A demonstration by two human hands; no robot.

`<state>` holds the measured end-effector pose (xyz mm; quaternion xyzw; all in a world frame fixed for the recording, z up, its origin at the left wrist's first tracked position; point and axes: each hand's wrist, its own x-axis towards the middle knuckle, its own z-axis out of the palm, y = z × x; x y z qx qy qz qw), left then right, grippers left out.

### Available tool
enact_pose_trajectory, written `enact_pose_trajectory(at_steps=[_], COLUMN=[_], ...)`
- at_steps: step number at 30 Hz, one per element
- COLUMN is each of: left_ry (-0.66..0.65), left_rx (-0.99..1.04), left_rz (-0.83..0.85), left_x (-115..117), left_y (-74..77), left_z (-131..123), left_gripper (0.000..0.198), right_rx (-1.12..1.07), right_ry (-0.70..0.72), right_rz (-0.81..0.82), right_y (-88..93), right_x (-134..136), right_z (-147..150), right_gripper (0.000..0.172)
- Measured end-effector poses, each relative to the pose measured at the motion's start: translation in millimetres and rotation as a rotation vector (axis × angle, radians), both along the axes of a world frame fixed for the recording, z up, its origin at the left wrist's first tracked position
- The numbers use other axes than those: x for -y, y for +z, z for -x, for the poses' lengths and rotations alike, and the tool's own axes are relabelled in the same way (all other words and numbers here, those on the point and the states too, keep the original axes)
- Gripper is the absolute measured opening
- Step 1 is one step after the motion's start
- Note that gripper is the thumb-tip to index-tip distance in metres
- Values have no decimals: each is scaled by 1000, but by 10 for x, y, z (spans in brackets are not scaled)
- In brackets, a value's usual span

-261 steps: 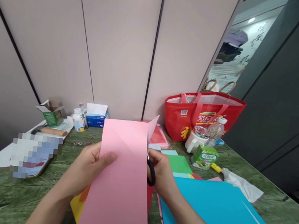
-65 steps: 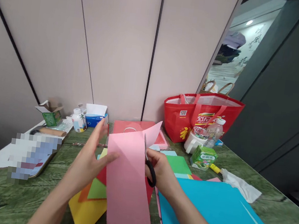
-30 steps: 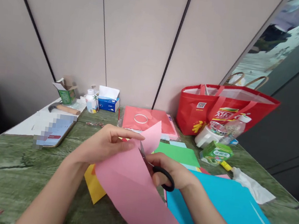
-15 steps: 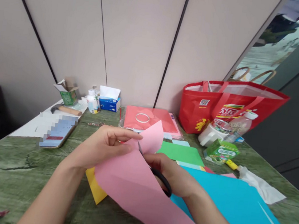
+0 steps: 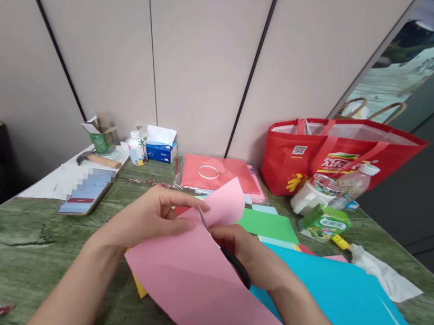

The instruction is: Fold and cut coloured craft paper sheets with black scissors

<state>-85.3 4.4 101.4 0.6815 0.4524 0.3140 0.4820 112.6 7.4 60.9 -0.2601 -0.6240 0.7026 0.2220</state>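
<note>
The pink paper (image 5: 193, 282) is pinched at its far edge by the left hand (image 5: 146, 217). Black-handled scissors (image 5: 229, 254) are gripped by the right hand (image 5: 256, 255), the blades set in the sheet.

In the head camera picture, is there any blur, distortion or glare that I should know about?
Head view: the wall seams lean outward, so the wide lens bends the edges; a pixelated patch hides something flat at left; the pink paper, left hand, right hand and scissors look sharp; light is soft and even, without strong glare.
</note>
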Motion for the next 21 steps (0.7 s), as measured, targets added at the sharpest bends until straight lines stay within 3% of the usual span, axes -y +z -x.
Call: enact_pose_trajectory(at_steps=[21], left_ry=[72], left_rx=[-210], left_rz=[-89], left_x=[69], left_y=[65], left_z=[-21], left_gripper=[40], right_rx=[93], right_ry=[-55], right_rz=[-17], right_y=[64], right_x=[34], right_z=[-7], right_gripper=[17])
